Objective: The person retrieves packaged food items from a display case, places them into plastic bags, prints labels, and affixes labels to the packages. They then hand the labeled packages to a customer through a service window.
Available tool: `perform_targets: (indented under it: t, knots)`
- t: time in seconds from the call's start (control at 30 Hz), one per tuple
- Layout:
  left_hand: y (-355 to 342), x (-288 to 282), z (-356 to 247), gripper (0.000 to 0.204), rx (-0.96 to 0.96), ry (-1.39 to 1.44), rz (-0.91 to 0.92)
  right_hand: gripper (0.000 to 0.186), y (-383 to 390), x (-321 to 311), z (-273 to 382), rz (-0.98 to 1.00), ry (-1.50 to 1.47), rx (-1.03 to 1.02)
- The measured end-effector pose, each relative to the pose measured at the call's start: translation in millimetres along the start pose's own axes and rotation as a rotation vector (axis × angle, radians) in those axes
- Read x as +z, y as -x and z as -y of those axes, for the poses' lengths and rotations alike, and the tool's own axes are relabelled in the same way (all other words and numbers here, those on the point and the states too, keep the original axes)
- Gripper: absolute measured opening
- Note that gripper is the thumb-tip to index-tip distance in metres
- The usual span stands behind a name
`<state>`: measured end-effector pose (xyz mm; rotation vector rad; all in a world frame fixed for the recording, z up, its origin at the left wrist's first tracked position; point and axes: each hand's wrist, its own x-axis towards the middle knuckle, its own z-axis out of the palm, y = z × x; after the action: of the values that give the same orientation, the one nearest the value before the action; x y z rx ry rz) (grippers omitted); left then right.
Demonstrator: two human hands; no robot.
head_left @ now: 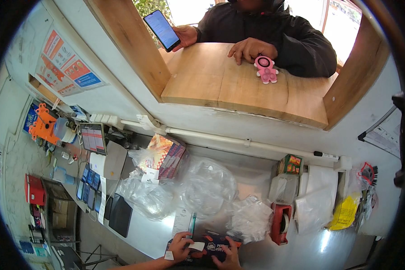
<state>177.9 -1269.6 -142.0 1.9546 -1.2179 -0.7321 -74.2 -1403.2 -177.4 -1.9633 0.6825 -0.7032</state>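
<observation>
My left hand is at the lower edge, its fingers closed on a small white paper slip over a dark printed package. A second white slip is by its wrist. The package has orange and white markings; its lower part is cut off by the frame. My right hand grips the package's right end, thumb and fingers apart on its surface. Just beyond my left hand, a teal pen lies by a printed receipt on the metal counter.
Clear plastic bags, plastic sheets and a red tape dispenser lie ahead. At left stand a tablet and several phones. Past the wooden ledge, a person holds a phone near a pink figure toy.
</observation>
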Motion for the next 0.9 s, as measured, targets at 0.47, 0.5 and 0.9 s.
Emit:
perform_targets:
  t: [0.47,0.5,0.9]
  knots:
    - [35.1,-17.8,45.3,0.045,-0.142,0.074,0.093,0.055,-152.2,-10.7,42.5,-0.279,-0.104,-0.079]
    - [34.2,-18.5,46.8,0.045,-0.115,0.054,0.093,0.052,-160.8,-10.5,47.1,-0.294,-0.121,-0.128]
    - [2.6,-9.8,23.8,0.045,-0.058,0.098,0.196,0.065,-73.8,10.5,23.7,0.300,-0.128,0.153]
